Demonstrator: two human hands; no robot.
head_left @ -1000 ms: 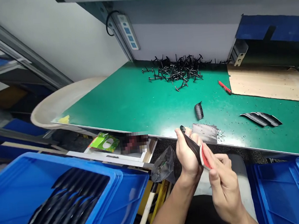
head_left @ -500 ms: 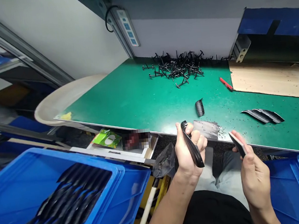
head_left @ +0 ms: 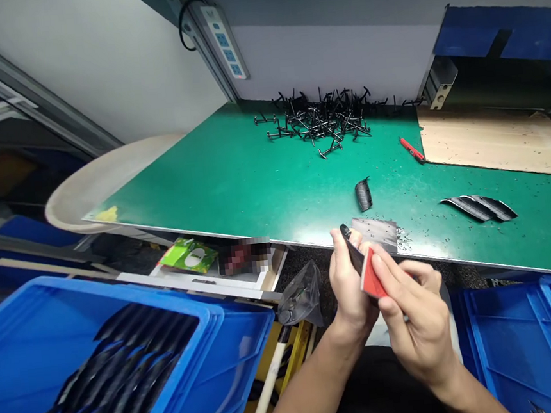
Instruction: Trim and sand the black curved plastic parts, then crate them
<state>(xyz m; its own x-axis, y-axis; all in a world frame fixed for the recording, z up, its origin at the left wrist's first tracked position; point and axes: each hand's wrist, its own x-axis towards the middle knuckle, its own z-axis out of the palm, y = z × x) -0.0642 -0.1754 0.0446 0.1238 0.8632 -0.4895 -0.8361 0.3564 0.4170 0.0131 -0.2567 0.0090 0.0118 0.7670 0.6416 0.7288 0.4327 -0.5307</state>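
Note:
My left hand (head_left: pixel 348 283) is closed around a curved black plastic piece (head_left: pixel 352 248), held upright just off the table's front edge. In my right hand (head_left: pixel 417 316) the fingers pinch a flat red pad (head_left: pixel 372 278) with a pale edge. The pad lies against the black piece or very close to it; the hands hide the contact. Just beyond them, a worn grey patch (head_left: pixel 375 232) lies at the table edge with black crumbs beside it. A short curved black piece (head_left: pixel 364 195) rests behind it. More curved black pieces (head_left: pixel 481 208) lie to the right.
On the green table (head_left: pixel 197 187) sit a heap of black T-shaped parts (head_left: pixel 326 122), a red pen-like tool (head_left: pixel 412 150) and a cardboard sheet (head_left: pixel 492 142). Blue bins (head_left: pixel 210 341) with black pieces flank me. A drawer (head_left: pixel 200 284) stands open below the table, beside a clear plastic bag (head_left: pixel 301 294).
My right hand has moved left and brought the pad to the black piece in my left hand. The pad's red side now faces me. The view has shifted slightly.

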